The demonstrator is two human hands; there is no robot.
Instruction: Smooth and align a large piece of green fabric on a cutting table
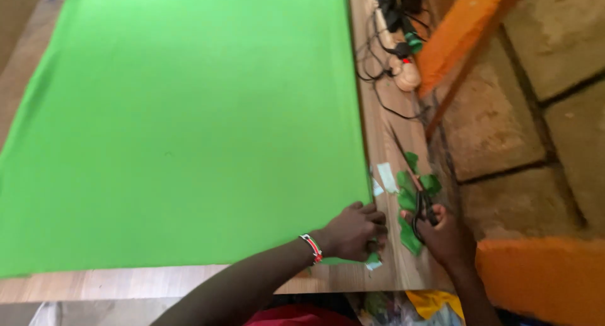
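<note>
Head view: a green cloth covers most of the wooden tabletop. At its near right corner the left hand presses down, fingers curled on the cloth edge. Just right, the right hand has its grip clamped on scissors, among green scraps. Cables lie far right.

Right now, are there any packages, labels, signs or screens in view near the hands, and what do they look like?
No packages, signs or screens.
Label-like slips: small pale rectangles on the wooden table, beside the green fabric edge, above the left hand; whether they carry print cannot be told.
Right hand holds scissors among green scraps.
</note>
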